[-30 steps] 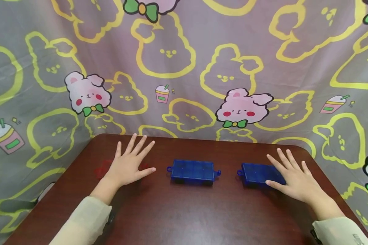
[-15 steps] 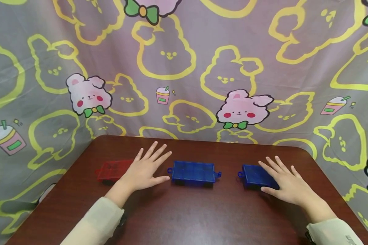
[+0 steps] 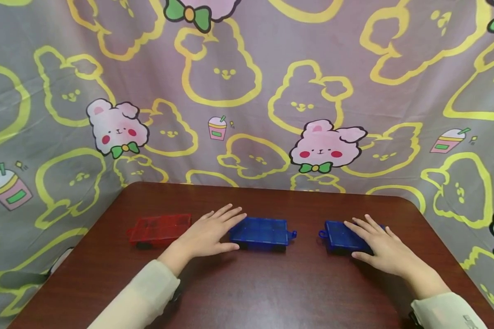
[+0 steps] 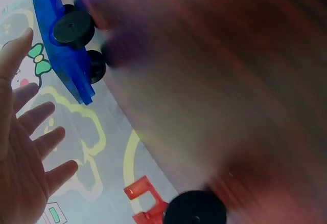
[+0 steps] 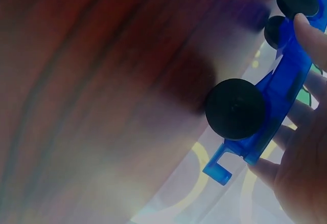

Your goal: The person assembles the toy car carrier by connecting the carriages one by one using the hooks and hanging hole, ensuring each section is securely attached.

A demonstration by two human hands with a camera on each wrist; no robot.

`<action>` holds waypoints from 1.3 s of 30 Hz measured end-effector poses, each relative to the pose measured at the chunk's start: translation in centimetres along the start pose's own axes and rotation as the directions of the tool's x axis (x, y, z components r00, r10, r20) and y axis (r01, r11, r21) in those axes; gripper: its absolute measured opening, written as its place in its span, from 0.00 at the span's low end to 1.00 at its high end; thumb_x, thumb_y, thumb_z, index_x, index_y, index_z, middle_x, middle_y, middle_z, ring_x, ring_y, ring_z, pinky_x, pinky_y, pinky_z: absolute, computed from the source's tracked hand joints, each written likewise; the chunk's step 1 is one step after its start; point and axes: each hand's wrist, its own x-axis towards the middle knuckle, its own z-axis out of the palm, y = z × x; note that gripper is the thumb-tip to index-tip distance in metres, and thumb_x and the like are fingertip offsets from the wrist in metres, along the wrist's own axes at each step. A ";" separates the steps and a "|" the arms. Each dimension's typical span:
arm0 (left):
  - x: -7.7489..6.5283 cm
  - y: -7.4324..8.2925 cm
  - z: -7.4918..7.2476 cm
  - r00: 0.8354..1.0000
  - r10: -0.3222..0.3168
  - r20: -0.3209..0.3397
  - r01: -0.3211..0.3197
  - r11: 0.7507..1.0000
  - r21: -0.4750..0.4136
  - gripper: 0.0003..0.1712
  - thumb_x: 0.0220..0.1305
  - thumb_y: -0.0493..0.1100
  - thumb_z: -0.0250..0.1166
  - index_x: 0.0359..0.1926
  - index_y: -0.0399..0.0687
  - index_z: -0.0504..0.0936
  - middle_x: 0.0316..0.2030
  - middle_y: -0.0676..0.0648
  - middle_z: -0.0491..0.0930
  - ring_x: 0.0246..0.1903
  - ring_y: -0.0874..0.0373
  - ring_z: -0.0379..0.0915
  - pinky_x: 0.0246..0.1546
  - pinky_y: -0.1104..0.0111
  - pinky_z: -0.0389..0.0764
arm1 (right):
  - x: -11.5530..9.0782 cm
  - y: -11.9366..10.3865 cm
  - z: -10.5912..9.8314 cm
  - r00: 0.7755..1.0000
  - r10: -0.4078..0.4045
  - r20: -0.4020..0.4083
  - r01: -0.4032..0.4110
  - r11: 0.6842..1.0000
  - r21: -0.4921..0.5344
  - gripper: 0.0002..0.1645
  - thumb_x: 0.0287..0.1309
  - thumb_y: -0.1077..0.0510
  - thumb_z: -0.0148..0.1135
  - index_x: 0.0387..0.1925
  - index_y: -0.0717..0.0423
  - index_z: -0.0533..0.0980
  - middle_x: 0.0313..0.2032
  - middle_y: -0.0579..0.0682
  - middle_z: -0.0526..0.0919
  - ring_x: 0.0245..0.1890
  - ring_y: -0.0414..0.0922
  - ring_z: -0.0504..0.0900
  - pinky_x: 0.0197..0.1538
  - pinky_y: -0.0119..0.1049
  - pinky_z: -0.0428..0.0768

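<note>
A blue see-through toy wagon [image 3: 261, 232] with black wheels stands mid-table. My left hand [image 3: 207, 235], fingers spread, overlaps its left end in the head view. From the left wrist, the hand [image 4: 25, 152] shows palm and fingers beside the blue wagon [image 4: 64, 55]. Farther right is a second blue wagon [image 3: 341, 235]; my right hand [image 3: 387, 249] reaches over its right end, which is hidden. In the right wrist view my thumb [image 5: 312, 39] lies in front of this wagon [image 5: 286, 98], with the other fingers extended behind it.
A red see-through wagon [image 3: 158, 228] stands on the left of the brown table [image 3: 280, 288], left of my left hand. Hooks and rings stick out from the wagons' ends. A patterned cloth [image 3: 247, 91] hangs behind the table.
My left hand has moved right, off the red wagon and to the middle blue one. My right hand has shifted slightly left over the right blue wagon. The wagons stay put.
</note>
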 end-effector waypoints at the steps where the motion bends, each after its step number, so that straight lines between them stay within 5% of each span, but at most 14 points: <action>1: 0.2 0.0 0.0 1.000 -0.001 0.006 0.001 1.000 -0.009 0.48 0.62 0.65 0.64 0.77 0.60 0.56 0.77 0.50 0.55 0.78 0.47 0.45 0.68 0.38 0.61 | 0.1 0.1 0.0 1.000 -0.006 -0.003 0.006 1.000 0.001 0.48 0.55 0.40 0.70 0.74 0.43 0.61 0.72 0.59 0.63 0.75 0.65 0.51 0.60 0.80 0.55; 18: 3.1 0.5 0.3 0.994 0.038 0.104 -0.022 0.988 -0.152 0.48 0.61 0.59 0.69 0.76 0.52 0.59 0.76 0.43 0.57 0.75 0.46 0.55 0.71 0.50 0.65 | 0.4 0.2 -0.1 0.991 -0.116 -0.068 0.116 0.993 -0.008 0.44 0.50 0.47 0.75 0.68 0.49 0.70 0.62 0.63 0.73 0.61 0.66 0.72 0.52 0.67 0.76; 27: 4.1 0.8 0.6 0.987 0.014 0.157 0.013 0.986 -0.168 0.47 0.60 0.58 0.71 0.75 0.49 0.62 0.77 0.44 0.56 0.74 0.43 0.56 0.71 0.48 0.64 | 0.4 0.1 0.0 0.990 -0.114 -0.083 0.115 0.993 0.003 0.44 0.49 0.48 0.76 0.67 0.48 0.70 0.62 0.63 0.73 0.60 0.65 0.73 0.52 0.67 0.76; 39: 4.2 0.8 0.6 0.987 0.000 0.161 0.025 0.987 -0.156 0.42 0.59 0.56 0.72 0.70 0.46 0.70 0.68 0.41 0.69 0.69 0.46 0.65 0.69 0.54 0.69 | 0.9 -0.4 -0.2 0.993 -0.099 -0.067 0.099 0.995 0.009 0.43 0.50 0.48 0.76 0.68 0.47 0.70 0.62 0.63 0.73 0.61 0.63 0.71 0.52 0.67 0.76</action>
